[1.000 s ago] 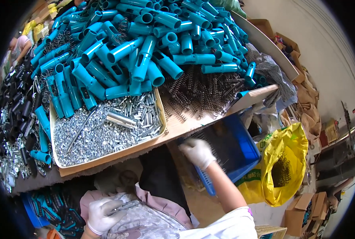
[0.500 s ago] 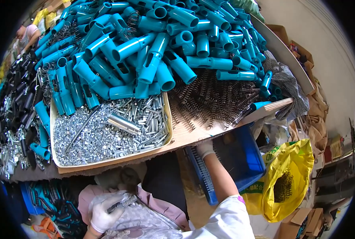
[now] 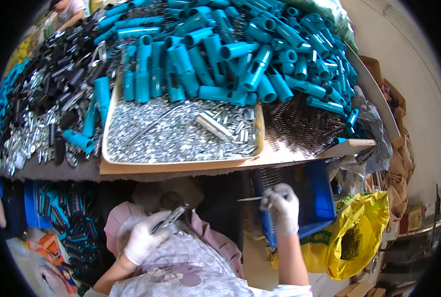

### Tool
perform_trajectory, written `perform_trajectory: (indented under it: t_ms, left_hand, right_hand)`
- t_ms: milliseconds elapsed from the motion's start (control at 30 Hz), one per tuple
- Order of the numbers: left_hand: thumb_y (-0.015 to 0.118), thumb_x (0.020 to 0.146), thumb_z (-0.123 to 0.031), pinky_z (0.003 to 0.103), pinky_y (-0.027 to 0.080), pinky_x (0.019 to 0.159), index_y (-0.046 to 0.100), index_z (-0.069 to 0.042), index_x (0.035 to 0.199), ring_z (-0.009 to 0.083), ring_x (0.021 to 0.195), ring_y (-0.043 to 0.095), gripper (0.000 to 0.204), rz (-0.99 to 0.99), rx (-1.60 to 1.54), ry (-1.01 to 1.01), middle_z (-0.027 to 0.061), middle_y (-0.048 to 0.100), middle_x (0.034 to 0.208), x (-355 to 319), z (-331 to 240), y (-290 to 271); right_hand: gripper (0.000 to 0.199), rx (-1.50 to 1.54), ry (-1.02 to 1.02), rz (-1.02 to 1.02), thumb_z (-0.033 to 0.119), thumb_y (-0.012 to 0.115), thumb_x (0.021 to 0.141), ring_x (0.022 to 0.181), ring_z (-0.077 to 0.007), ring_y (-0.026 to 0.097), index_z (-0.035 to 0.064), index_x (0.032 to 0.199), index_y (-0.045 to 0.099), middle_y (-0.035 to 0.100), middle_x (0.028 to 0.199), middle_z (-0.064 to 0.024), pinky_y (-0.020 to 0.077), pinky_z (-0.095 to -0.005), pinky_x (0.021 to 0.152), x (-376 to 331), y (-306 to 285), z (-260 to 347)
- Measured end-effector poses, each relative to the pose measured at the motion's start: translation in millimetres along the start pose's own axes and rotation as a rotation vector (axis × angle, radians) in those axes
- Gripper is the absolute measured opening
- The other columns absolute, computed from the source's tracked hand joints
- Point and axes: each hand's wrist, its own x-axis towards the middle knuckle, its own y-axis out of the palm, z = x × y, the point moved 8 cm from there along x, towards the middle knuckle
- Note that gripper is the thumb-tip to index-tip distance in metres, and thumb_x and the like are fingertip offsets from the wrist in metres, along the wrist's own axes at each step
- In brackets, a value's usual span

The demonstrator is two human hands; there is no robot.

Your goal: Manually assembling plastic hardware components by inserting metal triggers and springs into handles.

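My left hand (image 3: 145, 238), in a white glove, is closed around a narrow silvery metal part (image 3: 171, 218) with a dark slot; the fingers cover its lower end. On the right, my right hand (image 3: 283, 207), gloved too, pinches a thin pale rod (image 3: 250, 199) that sticks out leftward from the fingertips. The hand is raised over the edge of a blue plastic bin (image 3: 324, 220). Right above its fingers shows a dark coiled strip (image 3: 270, 177); whether the hand touches it, I cannot tell. A patterned apron (image 3: 191, 272) covers my lap below the left hand.
On the bench lie a shallow tray (image 3: 181, 161) of small metal pieces, heaped teal tubes (image 3: 183, 69), dark springs (image 3: 304, 128) and black parts (image 3: 42, 89). A yellow sack (image 3: 364, 237) stands right of the bin. Another person (image 3: 71, 14) is at the far left.
My right hand has come back from under the bench edge toward me, now with the thin rod showing. My left hand has lifted slightly rightward with the metal part. The whole view has shifted.
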Motion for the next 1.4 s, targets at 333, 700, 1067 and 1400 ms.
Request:
perform_trajectory:
  t_ms: [333,700,1067,1400]
  left_hand:
    - [0.073,0.083,-0.003,0.031,0.055,0.082,0.057,0.001,0.134,0.0211,0.091,0.071,0.054,-0.349,-0.155,0.112,0.0146,0.072,0.107,-50.8,-14.8,-64.1]
    - [0.069,0.085,-0.001,0.028,0.054,0.087,0.061,0.002,0.129,0.0154,0.097,0.069,0.045,-0.41,-0.257,0.083,0.0125,0.072,0.108,-80.4,13.8,-94.6]
    - [0.079,0.08,-0.007,0.031,0.057,0.083,0.068,0.0,0.119,0.0222,0.093,0.073,0.042,-0.397,-0.135,0.228,0.014,0.073,0.104,-90.3,19.5,-97.2]
    - [0.081,0.073,-0.012,0.035,0.057,0.072,0.073,-0.002,0.099,0.0299,0.081,0.072,0.03,-0.347,0.09,0.441,0.013,0.072,0.092,-96.9,-6.4,-102.1]
  right_hand:
    - [0.024,0.274,0.619,0.63,-0.005,0.063,0.088,0.101,-0.0273,0.069,-0.0002,0.11,0.058,0.066,0.111,-0.0176,0.056,-0.0369,0.09,-135.0,206.7,-91.3]
    - [0.026,-0.227,0.535,0.778,0.002,0.062,0.093,0.084,-0.0163,0.07,-0.0075,0.118,0.061,0.071,0.099,-0.0116,0.0576,-0.0271,0.073,-156.0,239.4,-91.3]
    - [0.011,-0.334,0.174,0.532,0.001,0.064,0.082,0.064,-0.0094,0.055,-0.0015,0.092,0.066,0.065,0.084,-0.0053,0.0437,-0.0241,0.056,-108.9,201.3,-64.7]
    - [0.009,-0.659,0.056,0.662,0.002,0.066,0.078,0.071,-0.0087,0.056,-0.0024,0.086,0.067,0.065,0.082,-0.0035,0.0464,-0.0234,0.066,-103.5,213.9,0.2]
